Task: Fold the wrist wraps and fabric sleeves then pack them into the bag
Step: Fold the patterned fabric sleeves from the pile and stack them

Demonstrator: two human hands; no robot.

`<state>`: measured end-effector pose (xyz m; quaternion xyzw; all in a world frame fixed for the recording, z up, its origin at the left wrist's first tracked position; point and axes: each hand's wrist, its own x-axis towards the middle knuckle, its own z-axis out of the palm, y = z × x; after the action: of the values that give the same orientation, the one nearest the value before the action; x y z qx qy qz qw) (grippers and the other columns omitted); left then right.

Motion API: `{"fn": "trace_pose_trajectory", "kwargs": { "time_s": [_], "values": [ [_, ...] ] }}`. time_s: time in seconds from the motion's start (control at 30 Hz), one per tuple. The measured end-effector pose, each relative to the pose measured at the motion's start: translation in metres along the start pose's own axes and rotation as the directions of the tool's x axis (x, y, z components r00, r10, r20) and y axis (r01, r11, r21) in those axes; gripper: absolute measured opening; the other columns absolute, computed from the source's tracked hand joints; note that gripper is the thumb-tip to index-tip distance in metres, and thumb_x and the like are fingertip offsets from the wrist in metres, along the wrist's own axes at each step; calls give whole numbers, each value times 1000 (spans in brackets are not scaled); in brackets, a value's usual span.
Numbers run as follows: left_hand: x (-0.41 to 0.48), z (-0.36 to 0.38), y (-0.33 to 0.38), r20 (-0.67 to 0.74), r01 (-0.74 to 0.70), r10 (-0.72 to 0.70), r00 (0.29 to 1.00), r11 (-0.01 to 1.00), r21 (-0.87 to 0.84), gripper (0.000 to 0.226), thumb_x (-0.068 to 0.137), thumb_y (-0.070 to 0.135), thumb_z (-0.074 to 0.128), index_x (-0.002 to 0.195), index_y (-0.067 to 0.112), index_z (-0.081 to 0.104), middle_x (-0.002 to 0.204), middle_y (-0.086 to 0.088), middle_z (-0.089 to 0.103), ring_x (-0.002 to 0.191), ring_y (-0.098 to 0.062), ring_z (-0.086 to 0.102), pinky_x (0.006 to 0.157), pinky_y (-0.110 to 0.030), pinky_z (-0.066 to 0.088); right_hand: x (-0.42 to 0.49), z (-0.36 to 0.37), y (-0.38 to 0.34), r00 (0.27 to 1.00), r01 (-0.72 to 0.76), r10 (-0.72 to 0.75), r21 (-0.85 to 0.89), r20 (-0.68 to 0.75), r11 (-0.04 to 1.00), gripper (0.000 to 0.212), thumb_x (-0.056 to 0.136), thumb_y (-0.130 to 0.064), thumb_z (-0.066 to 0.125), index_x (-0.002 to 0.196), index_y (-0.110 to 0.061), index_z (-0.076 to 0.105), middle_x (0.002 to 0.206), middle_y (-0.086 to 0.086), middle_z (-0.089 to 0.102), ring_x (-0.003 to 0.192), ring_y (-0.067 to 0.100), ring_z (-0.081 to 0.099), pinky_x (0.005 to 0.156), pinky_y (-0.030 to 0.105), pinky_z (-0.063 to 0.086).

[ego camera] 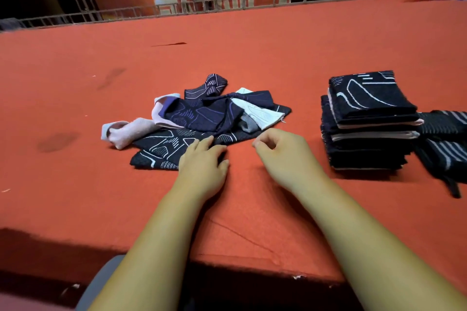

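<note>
A: Ground?

B: Red felt platform (252,58), under both forearms and running far beyond the hands.

A: Unfolded goods?

B: Loose heap of fabric sleeves (214,113), navy, black and white, just ahead of both hands and more toward the left one. Its lowest piece, a black line-patterned sleeve (161,149), spreads nearest to the person. A pale pink sleeve (126,131) trails off the heap, well left of the left hand.

A: Folded?

B: Folded stack (366,134), squared up, to the right of the right hand and apart from it. Past the stack, further right, a dark striped piece (444,144) with a strap; cannot tell whether it is the bag.

A: Hands?

B: Left hand (202,166) palm down, fingers straight, lying flat on the near edge of the black line-patterned sleeve. Right hand (280,151) over bare felt just right of the heap, fingers loosely curled with thumb near forefinger, holding nothing.
</note>
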<state>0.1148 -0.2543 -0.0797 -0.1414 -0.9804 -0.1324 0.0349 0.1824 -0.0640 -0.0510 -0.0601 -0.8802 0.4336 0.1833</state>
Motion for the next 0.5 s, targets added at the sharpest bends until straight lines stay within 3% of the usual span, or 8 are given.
{"fn": "trace_pose_trajectory", "kwargs": {
  "time_s": [0.17, 0.27, 0.37, 0.43, 0.5],
  "values": [
    [3, -1, 0, -29, 9, -10, 1000, 999, -46, 59, 108, 48, 51, 164, 33, 41, 175, 6, 30, 159, -29, 28, 125, -51, 30, -2, 2, 7, 999, -15, 15, -25, 32, 1000, 15, 97, -23, 65, 92, -28, 78, 87, -18, 75, 77, -7, 62, 75, 24, 44],
    [4, -9, -3, -139, -14, -19, 990, 973, -229, 53, 107, 33, 58, 159, 24, 51, 167, 2, 45, 154, -24, 42, 125, -42, 34, -3, 3, 8, 999, -31, 32, -27, 44, 999, 16, 97, -22, 64, 92, -29, 78, 86, -19, 74, 75, -7, 61, 75, 25, 44],
    [-3, -28, 0, -255, -13, -104, 961, 908, -420, 45, 99, 20, 68, 143, 29, 69, 144, 9, 69, 135, -11, 61, 114, -26, 41, -2, 4, 9, 999, -25, 24, 14, 47, 1000, 15, 96, -22, 66, 96, -31, 77, 86, -18, 72, 69, -3, 61, 73, 25, 45],
    [-11, -42, 6, -254, -51, -141, 957, 780, -623, 38, 92, 16, 74, 126, 34, 80, 118, 13, 80, 108, -3, 72, 102, -26, 55, -3, 5, 7, 998, 16, -16, 13, 52, 1000, 14, 96, -22, 71, 105, -32, 77, 92, -17, 71, 73, -3, 61, 77, 26, 48],
    [-18, -54, 13, -159, -74, -104, 982, 561, -824, 32, 92, 8, 74, 114, 29, 84, 102, 8, 83, 93, -4, 75, 88, -23, 59, -2, 4, 6, 995, 55, -56, 15, 88, 998, 35, 93, -27, 79, 127, -32, 72, 112, -15, 69, 87, -1, 62, 90, 30, 51]
  ]
}}
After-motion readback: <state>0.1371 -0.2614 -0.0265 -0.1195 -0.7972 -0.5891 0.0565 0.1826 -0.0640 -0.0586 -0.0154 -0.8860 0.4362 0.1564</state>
